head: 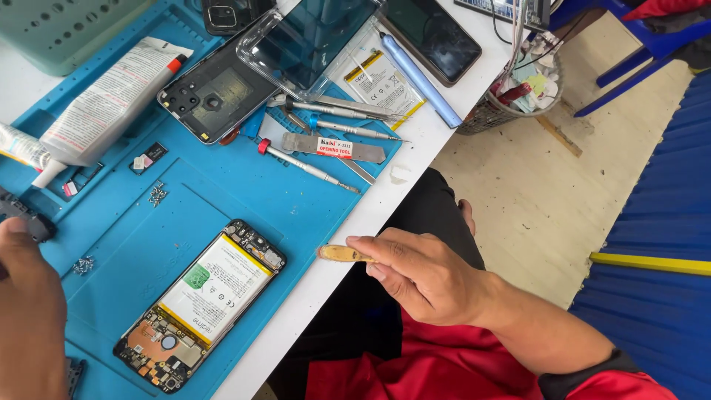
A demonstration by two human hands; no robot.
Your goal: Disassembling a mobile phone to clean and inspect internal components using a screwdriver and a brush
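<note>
Right hand (426, 278), grip on yellowish tool (342, 254).

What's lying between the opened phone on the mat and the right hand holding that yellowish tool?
In the head view, only bare blue mat and the white table edge lie between the opened phone and the right hand with its yellowish tool.

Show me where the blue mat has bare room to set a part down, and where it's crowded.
Free: the blue mat between the opened phone and the red-capped screwdriver; also the strip between that phone and the left hand, apart from a small screw pile. Crowded: the top, with back cover, tweezers, metal opening tool, glue tube. The right hand holds a small brush off the table edge.
</note>
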